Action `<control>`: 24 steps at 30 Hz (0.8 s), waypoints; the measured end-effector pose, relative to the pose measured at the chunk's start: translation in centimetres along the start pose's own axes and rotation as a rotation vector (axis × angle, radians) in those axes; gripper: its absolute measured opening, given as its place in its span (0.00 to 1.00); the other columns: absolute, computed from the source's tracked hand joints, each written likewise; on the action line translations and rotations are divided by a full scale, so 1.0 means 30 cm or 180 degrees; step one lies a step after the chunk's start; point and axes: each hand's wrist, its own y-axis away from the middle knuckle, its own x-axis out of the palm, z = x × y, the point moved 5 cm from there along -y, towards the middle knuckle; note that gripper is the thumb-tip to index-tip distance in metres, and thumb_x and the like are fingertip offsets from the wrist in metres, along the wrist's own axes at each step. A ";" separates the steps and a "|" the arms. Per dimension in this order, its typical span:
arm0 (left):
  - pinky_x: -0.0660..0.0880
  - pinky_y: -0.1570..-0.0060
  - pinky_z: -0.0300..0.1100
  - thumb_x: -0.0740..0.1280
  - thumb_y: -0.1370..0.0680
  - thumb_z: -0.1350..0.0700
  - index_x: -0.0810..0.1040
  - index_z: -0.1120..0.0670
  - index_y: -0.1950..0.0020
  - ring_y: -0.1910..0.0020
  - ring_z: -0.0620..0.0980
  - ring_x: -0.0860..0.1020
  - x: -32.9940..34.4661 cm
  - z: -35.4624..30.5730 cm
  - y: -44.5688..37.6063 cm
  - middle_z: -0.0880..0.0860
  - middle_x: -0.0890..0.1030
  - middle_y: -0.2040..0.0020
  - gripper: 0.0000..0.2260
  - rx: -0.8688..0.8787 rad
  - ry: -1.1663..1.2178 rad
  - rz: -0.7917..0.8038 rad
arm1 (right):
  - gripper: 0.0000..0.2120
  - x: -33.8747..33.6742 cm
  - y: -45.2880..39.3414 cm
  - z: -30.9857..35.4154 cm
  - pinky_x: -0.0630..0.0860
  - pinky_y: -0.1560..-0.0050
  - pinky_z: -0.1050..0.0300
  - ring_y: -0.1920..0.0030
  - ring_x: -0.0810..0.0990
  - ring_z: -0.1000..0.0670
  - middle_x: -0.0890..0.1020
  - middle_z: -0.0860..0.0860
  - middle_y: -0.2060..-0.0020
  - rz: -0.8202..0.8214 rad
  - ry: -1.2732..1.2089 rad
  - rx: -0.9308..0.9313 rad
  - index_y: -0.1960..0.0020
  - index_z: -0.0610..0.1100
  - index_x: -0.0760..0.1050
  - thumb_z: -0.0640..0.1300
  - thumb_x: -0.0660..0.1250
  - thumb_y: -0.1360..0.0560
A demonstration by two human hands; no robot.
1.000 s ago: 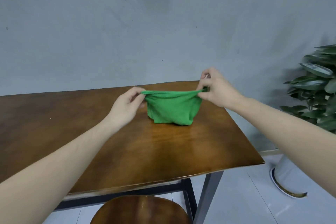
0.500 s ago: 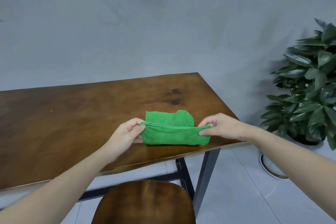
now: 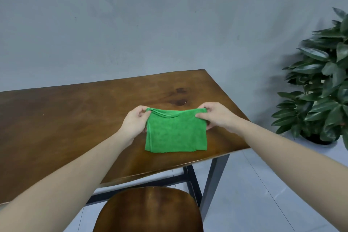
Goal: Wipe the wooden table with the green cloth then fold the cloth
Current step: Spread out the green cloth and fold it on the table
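Note:
The green cloth [image 3: 176, 133] lies folded in layers on the wooden table [image 3: 75, 118], near its front right corner. My left hand [image 3: 134, 121] pinches the cloth's far left corner. At the far right corner my right hand [image 3: 212, 117] grips the layers, thumb on top. The far edge is slightly raised between both hands, and the near edge rests flat on the wood.
A wooden chair seat [image 3: 148, 211] sits under the table's front edge. The table's dark metal leg [image 3: 214, 181] stands at the right. A potted plant [image 3: 323, 84] stands on the floor to the right, against the grey wall.
Both hands carried the cloth's edge away from me, over the lower layer. The narrow folded strip now shows as a wider rectangle lying flat.

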 end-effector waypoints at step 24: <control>0.70 0.44 0.36 0.73 0.29 0.42 0.80 0.38 0.51 0.45 0.41 0.73 0.045 0.130 0.074 0.38 0.72 0.47 0.09 0.1446 -0.2086 0.1419 | 0.26 0.041 0.042 -0.173 0.67 0.61 0.60 0.63 0.74 0.53 0.81 0.41 0.56 0.0691 0.1333 0.0174 0.63 0.40 0.81 0.66 0.76 0.33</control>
